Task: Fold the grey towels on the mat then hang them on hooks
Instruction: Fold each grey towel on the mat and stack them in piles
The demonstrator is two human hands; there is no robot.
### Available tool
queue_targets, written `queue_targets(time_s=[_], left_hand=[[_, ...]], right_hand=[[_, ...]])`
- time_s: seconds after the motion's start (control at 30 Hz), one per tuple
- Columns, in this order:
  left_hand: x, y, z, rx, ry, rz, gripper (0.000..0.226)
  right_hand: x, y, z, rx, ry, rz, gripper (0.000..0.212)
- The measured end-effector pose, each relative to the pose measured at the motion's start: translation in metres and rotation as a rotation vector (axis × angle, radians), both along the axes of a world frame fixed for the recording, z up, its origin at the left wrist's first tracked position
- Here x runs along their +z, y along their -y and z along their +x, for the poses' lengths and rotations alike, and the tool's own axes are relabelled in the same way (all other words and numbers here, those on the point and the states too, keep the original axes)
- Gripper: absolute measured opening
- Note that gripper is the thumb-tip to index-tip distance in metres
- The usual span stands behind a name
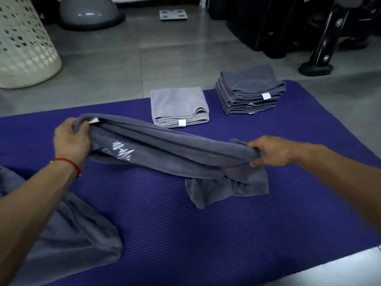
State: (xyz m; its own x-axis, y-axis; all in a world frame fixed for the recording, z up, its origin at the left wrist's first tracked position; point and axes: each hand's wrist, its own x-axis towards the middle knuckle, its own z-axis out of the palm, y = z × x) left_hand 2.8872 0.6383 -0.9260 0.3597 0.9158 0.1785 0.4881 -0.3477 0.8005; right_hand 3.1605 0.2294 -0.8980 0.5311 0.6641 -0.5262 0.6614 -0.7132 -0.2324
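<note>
Purple ribbed mat [185, 234] lies on a grey tiled floor [115, 65], with a white perforated basket [22, 44] at far left, a grey dome [88, 13], a scale [173, 15] and black equipment [288, 27] behind. Left hand [71, 141] and right hand [270, 150] each pinch one end of a dark grey towel [165, 149], stretched between them above the mat (its lower corner drags on it). Two folded stacks sit at the mat's far edge: a light one [177, 104] and a taller dark one [249, 89]. One loose towel [72, 240] lies bottom left.
</note>
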Motion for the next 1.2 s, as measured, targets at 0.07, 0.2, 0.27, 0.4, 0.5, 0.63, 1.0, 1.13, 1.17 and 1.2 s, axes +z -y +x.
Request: queue_targets(time_s=[0.07,0.2,0.27,0.4,0.5,0.63,1.0,1.13,1.17,1.2], left_hand=[[-0.013,-0.028,-0.032,0.077,-0.128,-0.003,0.037],[-0.042,-0.010,-0.066,-0.169,-0.692,0.280,0.069],[-0.049,0.054,-0.056,-0.595,-0.536,0.394,0.092],[-0.050,0.148,-0.019,-1.010,-0.278,0.141,0.090],[-0.066,0.129,-0.030,-1.039,-0.335,-0.004,0.051],[-0.072,0.113,-0.068,-1.027,-0.475,0.049,0.034],[-0.046,0.160,-0.051,-0.897,-0.512,0.010,0.059],[-0.054,0.166,-0.027,-0.813,-0.411,-0.087,0.042],[-0.055,0.168,-0.025,-0.765,-0.396,-0.122,0.027],[-0.055,0.169,-0.024,-0.713,-0.372,-0.101,0.016]], right_hand=[[-0.023,-0.017,-0.009,-0.001,0.026,0.034,0.020],[-0.023,-0.058,-0.061,-0.122,0.081,0.423,0.015],[-0.015,-0.079,-0.108,0.037,0.019,0.561,0.019],[-0.026,-0.092,-0.168,0.301,-0.184,0.653,0.038],[-0.063,-0.069,-0.143,0.116,0.130,0.720,0.040],[-0.109,-0.015,-0.103,-0.171,-0.069,0.347,0.072],[-0.092,-0.043,-0.141,0.209,-0.094,0.625,0.036],[-0.057,-0.040,-0.140,0.283,0.204,0.969,0.039],[-0.054,-0.036,-0.138,0.306,0.323,1.054,0.038],[-0.055,-0.029,-0.133,0.289,0.409,1.113,0.038]])
